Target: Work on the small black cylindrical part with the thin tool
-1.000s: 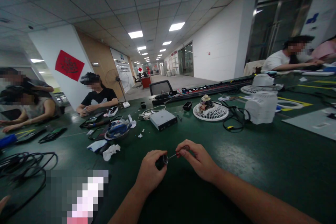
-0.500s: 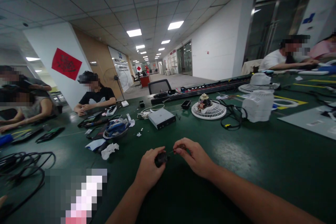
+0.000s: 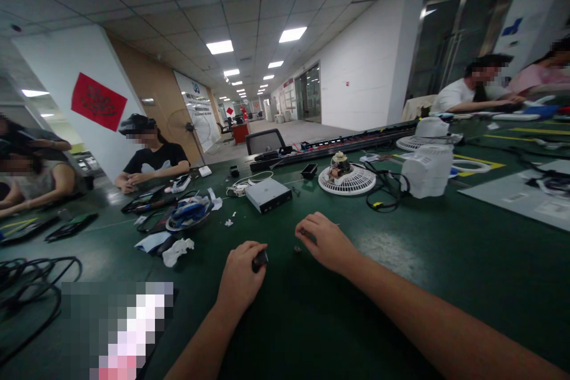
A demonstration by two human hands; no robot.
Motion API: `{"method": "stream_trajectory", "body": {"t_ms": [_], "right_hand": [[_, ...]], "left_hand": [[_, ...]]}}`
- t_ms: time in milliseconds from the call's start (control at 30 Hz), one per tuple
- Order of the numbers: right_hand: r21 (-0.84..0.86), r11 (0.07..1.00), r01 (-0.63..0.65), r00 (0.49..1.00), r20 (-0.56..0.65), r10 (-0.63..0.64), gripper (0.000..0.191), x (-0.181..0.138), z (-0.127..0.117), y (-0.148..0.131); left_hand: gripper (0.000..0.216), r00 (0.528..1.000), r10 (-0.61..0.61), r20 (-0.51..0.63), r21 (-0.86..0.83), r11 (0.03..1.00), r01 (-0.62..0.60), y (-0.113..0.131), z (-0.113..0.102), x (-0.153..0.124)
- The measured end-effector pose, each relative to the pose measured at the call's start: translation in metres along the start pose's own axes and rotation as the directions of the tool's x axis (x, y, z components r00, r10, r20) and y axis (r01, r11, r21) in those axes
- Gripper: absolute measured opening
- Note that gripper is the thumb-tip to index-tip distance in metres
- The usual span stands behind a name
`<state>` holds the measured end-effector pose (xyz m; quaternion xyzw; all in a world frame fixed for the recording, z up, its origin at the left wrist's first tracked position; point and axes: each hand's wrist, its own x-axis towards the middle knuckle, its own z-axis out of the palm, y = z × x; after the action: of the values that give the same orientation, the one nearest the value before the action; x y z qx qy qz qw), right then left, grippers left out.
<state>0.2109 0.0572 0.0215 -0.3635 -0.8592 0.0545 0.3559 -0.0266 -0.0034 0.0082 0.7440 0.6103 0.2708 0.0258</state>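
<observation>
My left hand (image 3: 240, 276) is closed around a small black plastic part (image 3: 259, 259), just above the green table. To its right, my right hand (image 3: 324, 243) has its fingers curled over a small screwdriver (image 3: 306, 233) with a brownish handle. Most of the screwdriver is hidden by the fingers; a thin pale tip shows beyond the back of the hand. Below the right fingertips, a tiny dark piece (image 3: 297, 250) is visible, too small to identify. The two hands are apart.
A grey disc drive (image 3: 268, 195) lies ahead, with a black open box (image 3: 309, 171) and a white fan grille (image 3: 347, 183) with a motor behind. A white housing (image 3: 426, 172) stands right. Crumpled tissue (image 3: 178, 252) and black cables (image 3: 40, 285) lie left. Other people sit around the table.
My hands have moved apart: the left went left with the black part, the right rose slightly with the screwdriver. The screwdriver's shaft no longer points at the part. A tiny dark piece now shows between them.
</observation>
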Motion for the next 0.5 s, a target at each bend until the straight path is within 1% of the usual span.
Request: {"method": "stream_trajectory", "body": {"t_ms": [33,67,100,167,200,300,433,500], "right_hand": [[-0.047,0.998,-0.035,0.998,0.055,0.038,0.011,0.002,0.004,0.002],[-0.081,0.994,-0.067,0.991,0.109,0.076,0.017,0.003,0.008,0.004],[-0.101,0.991,-0.088,0.980,0.168,0.105,0.020,0.004,0.011,0.005],[-0.110,0.988,-0.111,0.957,0.255,0.136,0.017,0.006,0.016,0.006],[-0.102,0.988,-0.114,0.950,0.279,0.138,0.014,0.006,0.017,0.006],[-0.031,0.994,-0.101,0.953,0.285,0.106,0.013,0.005,0.016,0.001],[0.148,0.989,0.009,0.968,0.246,-0.045,0.015,-0.001,0.013,-0.011],[0.212,0.977,0.035,0.974,0.209,-0.081,0.020,-0.003,0.013,-0.016]], "left_hand": [[0.042,1.000,0.000,0.003,0.000,1.000,0.000,0.000,0.000,0.000],[0.042,1.000,0.004,0.007,-0.001,1.000,-0.004,0.001,0.000,0.000],[0.042,1.000,0.008,0.009,-0.006,1.000,-0.008,0.001,0.001,0.000],[0.042,1.000,0.015,0.014,-0.023,1.000,-0.015,0.001,0.002,0.000],[0.042,1.000,0.018,0.014,-0.035,0.999,-0.018,0.001,0.002,0.000],[0.043,0.999,0.032,0.021,-0.082,0.996,-0.030,0.003,0.002,0.000],[0.040,0.995,0.090,0.046,-0.151,0.985,-0.082,0.009,0.000,-0.001],[0.040,0.990,0.132,0.042,-0.178,0.976,-0.122,0.013,0.000,-0.002]]}}
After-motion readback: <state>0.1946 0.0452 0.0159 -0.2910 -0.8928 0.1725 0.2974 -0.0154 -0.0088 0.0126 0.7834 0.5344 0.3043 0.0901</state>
